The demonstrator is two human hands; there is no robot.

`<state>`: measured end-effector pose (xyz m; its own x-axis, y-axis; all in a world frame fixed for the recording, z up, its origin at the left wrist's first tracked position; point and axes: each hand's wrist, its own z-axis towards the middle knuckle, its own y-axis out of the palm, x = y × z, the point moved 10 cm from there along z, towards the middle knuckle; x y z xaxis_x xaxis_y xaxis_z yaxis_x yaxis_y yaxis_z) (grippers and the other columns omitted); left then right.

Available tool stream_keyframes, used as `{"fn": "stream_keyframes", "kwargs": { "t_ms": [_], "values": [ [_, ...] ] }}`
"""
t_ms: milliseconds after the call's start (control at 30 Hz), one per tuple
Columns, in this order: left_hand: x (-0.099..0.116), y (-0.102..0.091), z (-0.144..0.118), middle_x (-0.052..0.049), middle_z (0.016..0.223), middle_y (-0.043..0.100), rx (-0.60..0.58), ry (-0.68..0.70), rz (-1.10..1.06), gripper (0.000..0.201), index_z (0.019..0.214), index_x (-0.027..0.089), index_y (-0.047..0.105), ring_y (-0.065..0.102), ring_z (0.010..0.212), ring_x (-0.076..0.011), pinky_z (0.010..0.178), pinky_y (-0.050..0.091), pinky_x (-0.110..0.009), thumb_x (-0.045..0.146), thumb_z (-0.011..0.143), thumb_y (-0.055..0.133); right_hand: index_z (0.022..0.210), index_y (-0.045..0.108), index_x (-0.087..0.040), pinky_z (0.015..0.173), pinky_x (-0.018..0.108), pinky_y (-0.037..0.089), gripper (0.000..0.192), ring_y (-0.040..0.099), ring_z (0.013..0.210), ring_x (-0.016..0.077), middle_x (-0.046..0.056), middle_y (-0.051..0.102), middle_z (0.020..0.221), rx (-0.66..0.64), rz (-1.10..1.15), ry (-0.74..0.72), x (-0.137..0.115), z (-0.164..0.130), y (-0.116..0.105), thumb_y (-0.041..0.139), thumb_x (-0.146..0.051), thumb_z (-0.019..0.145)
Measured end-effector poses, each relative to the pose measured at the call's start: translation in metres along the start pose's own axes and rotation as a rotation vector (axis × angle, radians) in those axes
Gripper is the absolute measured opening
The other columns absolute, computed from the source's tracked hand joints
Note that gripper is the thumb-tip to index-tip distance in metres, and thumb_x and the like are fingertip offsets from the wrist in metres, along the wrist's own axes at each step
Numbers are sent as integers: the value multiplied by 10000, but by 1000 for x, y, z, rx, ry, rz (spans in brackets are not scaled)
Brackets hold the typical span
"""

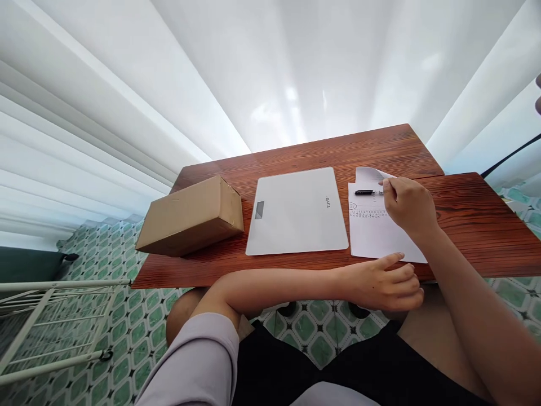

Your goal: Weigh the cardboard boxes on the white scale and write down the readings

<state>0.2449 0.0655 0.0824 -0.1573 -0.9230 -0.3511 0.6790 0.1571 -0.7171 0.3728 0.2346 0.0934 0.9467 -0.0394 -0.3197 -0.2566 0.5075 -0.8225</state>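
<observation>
The right hand [408, 206] pinched the pen's [368, 192] end on the paper [372, 237], just right of the scale [296, 211]. The pen's long axis pointed sideways toward the scale. The left hand [386, 282], loosely curled, rested at the paper's near edge.

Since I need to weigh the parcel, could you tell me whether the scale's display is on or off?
Cannot tell for certain: the scale has a small grey display window showing no readable digits, so it looks off.
</observation>
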Motion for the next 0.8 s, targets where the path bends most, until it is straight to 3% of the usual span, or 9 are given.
{"fn": "stream_keyframes", "kwargs": {
  "t_ms": [400,500,800],
  "values": [
    [-39,-73,-53,-41,1112,708,-111,-173,215,209,1120,199,749,644,1113,-212,1072,523,-439,319,981,649,675,494,-210,636,344,270,361,533,716,221,89,628,734,6,-40,-114,-30,-4,8,418,-296,1018],
    [-49,-92,-66,-47,1149,710,-140,-233,265,229,1155,184,733,639,1128,-212,1082,518,-442,302,973,659,692,509,-212,648,344,291,352,532,716,223,89,633,733,4,-64,-152,-35,-6,8,408,-297,1018],
    [-81,-154,-111,-68,1216,723,-148,-486,404,354,1278,145,669,635,1175,-249,1107,488,-453,195,936,590,827,587,-240,722,411,382,308,625,841,337,139,676,831,-26,42,-71,-16,-10,2,364,-322,1023]
  ]
}}
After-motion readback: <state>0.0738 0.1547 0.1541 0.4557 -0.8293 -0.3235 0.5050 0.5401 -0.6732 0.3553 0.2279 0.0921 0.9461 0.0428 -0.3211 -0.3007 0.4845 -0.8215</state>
